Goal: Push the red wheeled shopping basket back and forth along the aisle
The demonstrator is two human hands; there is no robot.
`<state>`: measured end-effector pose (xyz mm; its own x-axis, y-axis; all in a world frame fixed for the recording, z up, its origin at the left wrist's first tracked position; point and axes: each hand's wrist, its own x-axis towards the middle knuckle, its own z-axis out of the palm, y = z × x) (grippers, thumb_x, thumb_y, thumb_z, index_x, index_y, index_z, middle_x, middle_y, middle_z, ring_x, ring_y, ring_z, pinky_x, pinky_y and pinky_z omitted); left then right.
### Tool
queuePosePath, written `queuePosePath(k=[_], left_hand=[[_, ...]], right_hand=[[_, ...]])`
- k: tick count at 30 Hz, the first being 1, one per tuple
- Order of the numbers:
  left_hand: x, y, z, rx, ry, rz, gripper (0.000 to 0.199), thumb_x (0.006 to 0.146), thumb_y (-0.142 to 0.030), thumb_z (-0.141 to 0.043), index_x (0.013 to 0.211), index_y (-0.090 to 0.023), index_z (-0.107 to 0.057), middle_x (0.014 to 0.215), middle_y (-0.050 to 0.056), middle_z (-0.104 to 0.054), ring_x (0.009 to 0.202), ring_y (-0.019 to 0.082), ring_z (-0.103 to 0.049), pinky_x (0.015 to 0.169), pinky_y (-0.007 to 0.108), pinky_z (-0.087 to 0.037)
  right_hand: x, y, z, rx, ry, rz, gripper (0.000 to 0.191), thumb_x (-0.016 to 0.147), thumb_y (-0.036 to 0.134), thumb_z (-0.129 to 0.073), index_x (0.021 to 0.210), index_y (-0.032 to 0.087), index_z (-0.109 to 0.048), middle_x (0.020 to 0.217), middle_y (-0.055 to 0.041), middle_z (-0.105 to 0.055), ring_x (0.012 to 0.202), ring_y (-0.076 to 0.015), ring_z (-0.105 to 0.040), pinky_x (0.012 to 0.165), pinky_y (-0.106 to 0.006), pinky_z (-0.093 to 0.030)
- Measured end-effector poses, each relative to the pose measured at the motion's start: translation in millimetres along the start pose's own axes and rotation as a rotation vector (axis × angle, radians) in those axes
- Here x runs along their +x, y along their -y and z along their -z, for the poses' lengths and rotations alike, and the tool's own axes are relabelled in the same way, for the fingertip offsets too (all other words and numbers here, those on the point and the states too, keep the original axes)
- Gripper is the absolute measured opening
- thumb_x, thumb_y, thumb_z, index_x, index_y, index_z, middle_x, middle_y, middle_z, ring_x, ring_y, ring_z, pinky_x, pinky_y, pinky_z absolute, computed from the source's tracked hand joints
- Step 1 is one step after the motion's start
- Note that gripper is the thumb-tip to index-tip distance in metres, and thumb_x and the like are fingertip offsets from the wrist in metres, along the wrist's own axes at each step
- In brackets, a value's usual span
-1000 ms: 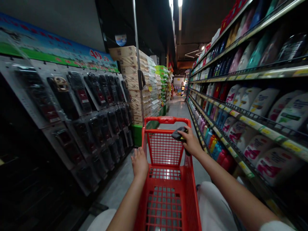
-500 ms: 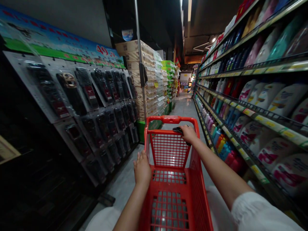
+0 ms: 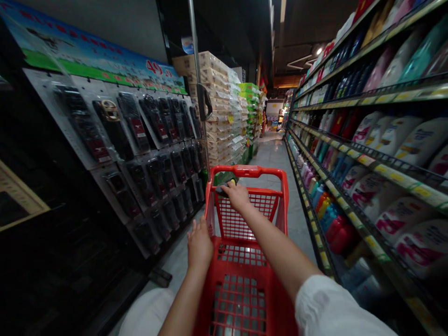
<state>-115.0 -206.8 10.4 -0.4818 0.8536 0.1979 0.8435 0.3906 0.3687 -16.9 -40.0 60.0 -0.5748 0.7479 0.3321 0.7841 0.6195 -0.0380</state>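
A red shopping basket cart [image 3: 241,262] stands in front of me, with a grid floor and a red handle bar at its far end. My right hand [image 3: 237,195] reaches across it and holds a dark cloth [image 3: 221,188] at the left part of the bar below the handle. My left hand [image 3: 200,242] rests against the cart's left rim, its fingers apart and no object in it. A thin metal pole [image 3: 196,56] rises at the cart's far left corner.
Packaged belts [image 3: 135,122] hang on a rack at the left. Stacked cartons [image 3: 210,93] stand beyond it. Shelves of bottles [image 3: 406,135] run along the right. The tiled floor [image 3: 275,151] stretches ahead between them.
My right hand has moved left along the bar with the dark cloth, from the right part to the left corner. My left hand stays beside the rim. The view has shifted slightly.
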Motion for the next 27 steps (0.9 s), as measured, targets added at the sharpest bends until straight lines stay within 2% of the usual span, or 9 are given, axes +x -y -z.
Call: queuePosePath(k=[5, 8, 11, 17, 20, 23, 27], left_hand=[[4, 0, -0.7, -0.010, 0.024, -0.013, 0.065, 0.084, 0.002, -0.032, 0.148, -0.007, -0.037, 0.149, 0.020, -0.044, 0.145, 0.028, -0.030, 0.114, 0.050, -0.034], [5, -3, -3.3, 0.006, 0.016, -0.024, 0.066, 0.084, 0.004, -0.031, 0.147, -0.009, -0.038, 0.149, 0.019, -0.045, 0.144, 0.027, -0.033, 0.113, 0.050, -0.034], [4, -6, -4.2, 0.028, 0.006, -0.029, 0.064, 0.085, 0.005, -0.028, 0.147, -0.008, -0.039, 0.149, 0.019, -0.045, 0.143, 0.028, -0.035, 0.113, 0.050, -0.035], [-1, -8, -4.7, 0.067, 0.011, -0.030, 0.062, 0.087, 0.004, -0.025, 0.146, -0.007, -0.040, 0.148, 0.018, -0.047, 0.142, 0.027, -0.037, 0.112, 0.045, -0.037], [-3, -6, -6.8, 0.090, 0.012, -0.036, 0.065, 0.085, 0.006, -0.024, 0.146, -0.006, -0.040, 0.148, 0.019, -0.046, 0.142, 0.028, -0.036, 0.112, 0.045, -0.038], [-3, -3, -8.4, 0.106, -0.002, -0.034, 0.065, 0.084, 0.006, -0.024, 0.147, -0.004, -0.038, 0.149, 0.019, -0.046, 0.143, 0.029, -0.035, 0.113, 0.046, -0.036], [1, 0, -7.8, 0.110, -0.015, -0.045, 0.066, 0.083, 0.006, -0.026, 0.147, -0.003, -0.038, 0.149, 0.020, -0.046, 0.143, 0.028, -0.034, 0.113, 0.042, -0.036]], right_hand=[[-59, -84, 16, -0.015, -0.044, -0.236, 0.047, 0.096, 0.013, -0.035, 0.132, 0.031, -0.057, 0.123, -0.0081, -0.061, 0.095, -0.0218, -0.058, 0.080, -0.034, -0.045], [-74, -104, 21, -0.007, -0.051, -0.353, 0.048, 0.095, 0.011, -0.033, 0.130, 0.026, -0.060, 0.121, -0.0115, -0.061, 0.096, -0.0246, -0.057, 0.079, -0.036, -0.045], [-62, -84, 19, 0.018, -0.045, -0.393, 0.046, 0.096, 0.011, -0.030, 0.126, 0.023, -0.063, 0.119, -0.0140, -0.061, 0.100, -0.0270, -0.056, 0.079, -0.037, -0.045], [8, 13, -2, 0.024, -0.014, -0.251, 0.039, 0.099, 0.019, -0.032, 0.121, 0.024, -0.063, 0.119, -0.0137, -0.061, 0.106, -0.0266, -0.056, 0.084, -0.037, -0.046], [29, 44, -10, -0.004, -0.013, -0.181, 0.039, 0.100, 0.021, -0.030, 0.118, 0.023, -0.063, 0.119, -0.0137, -0.061, 0.107, -0.0261, -0.055, 0.086, -0.038, -0.045], [28, 49, -10, -0.024, -0.022, -0.094, 0.038, 0.100, 0.022, -0.029, 0.123, 0.024, -0.060, 0.120, -0.0119, -0.061, 0.107, -0.0250, -0.055, 0.086, -0.036, -0.044], [6, 18, -1, -0.056, 0.013, -0.043, 0.038, 0.100, 0.020, -0.031, 0.131, 0.029, -0.052, 0.123, -0.0093, -0.059, 0.106, -0.0221, -0.057, 0.087, -0.033, -0.043]])
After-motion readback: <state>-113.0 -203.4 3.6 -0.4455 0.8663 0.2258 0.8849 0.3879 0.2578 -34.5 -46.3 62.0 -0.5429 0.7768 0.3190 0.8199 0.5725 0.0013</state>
